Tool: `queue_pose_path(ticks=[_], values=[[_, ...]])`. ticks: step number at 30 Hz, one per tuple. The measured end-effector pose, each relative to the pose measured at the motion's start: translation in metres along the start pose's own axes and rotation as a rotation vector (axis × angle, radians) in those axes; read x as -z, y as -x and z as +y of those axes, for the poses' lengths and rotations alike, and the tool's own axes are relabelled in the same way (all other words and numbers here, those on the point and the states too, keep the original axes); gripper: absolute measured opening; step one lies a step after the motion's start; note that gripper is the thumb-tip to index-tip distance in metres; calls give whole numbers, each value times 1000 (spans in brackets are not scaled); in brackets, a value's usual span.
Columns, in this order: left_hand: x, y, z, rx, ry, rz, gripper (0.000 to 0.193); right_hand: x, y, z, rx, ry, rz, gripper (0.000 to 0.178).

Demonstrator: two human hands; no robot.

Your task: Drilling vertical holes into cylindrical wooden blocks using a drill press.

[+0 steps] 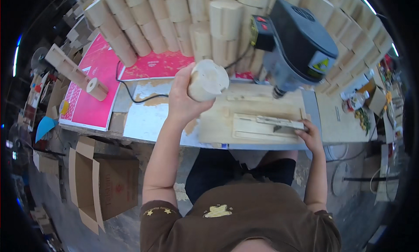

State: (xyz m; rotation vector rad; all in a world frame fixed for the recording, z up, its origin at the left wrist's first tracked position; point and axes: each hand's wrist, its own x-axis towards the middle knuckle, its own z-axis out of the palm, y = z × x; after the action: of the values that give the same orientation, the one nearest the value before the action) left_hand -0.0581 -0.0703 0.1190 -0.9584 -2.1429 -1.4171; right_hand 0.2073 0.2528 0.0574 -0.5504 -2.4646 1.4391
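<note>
My left hand [180, 95] is wrapped round a pale wooden cylinder [208, 81], raised above the workbench with its round end face showing. A notch cuts into the edge of that face. At the right, my right hand [311, 136] grips the end of a narrow wooden strip [279, 121] that lies over a flat wooden board [216, 127]. Part of the strip's end is hidden by the fingers. Over the board's far right stands a benchtop drill press [301, 47], its chuck [278, 93] pointing down above the wood.
Stacked wooden cylinders [150, 31] line the back of the bench. Pink sheets [94, 108] cover the left end, where a short wooden spool [97, 89] lies. A black cable [131, 98] crosses the bench. An open cardboard box [118, 186] sits on the floor at the left.
</note>
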Motion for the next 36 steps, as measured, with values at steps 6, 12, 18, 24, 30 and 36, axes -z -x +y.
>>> queue_pose_path(ticks=[6, 12, 18, 24, 30, 36], values=[[-20, 34, 59, -70, -390, -523, 78, 6, -29, 3, 35, 16, -53, 32], [-57, 51, 77, -58, -545, -750, 71, 7, -42, 6, 124, -153, -154, 29], [-76, 59, 87, -116, -542, -695, 76, 11, -42, 1, 51, -209, -226, 26], [-99, 78, 76, 0, 96, -348, 87, -3, -42, 8, 194, -67, -103, 31], [-107, 130, 39, 199, 59, -155, 79, -13, -33, -1, 415, 439, 211, 42], [-122, 137, 40, 19, -176, -120, 71, -19, -28, 0, 236, 307, 245, 43]])
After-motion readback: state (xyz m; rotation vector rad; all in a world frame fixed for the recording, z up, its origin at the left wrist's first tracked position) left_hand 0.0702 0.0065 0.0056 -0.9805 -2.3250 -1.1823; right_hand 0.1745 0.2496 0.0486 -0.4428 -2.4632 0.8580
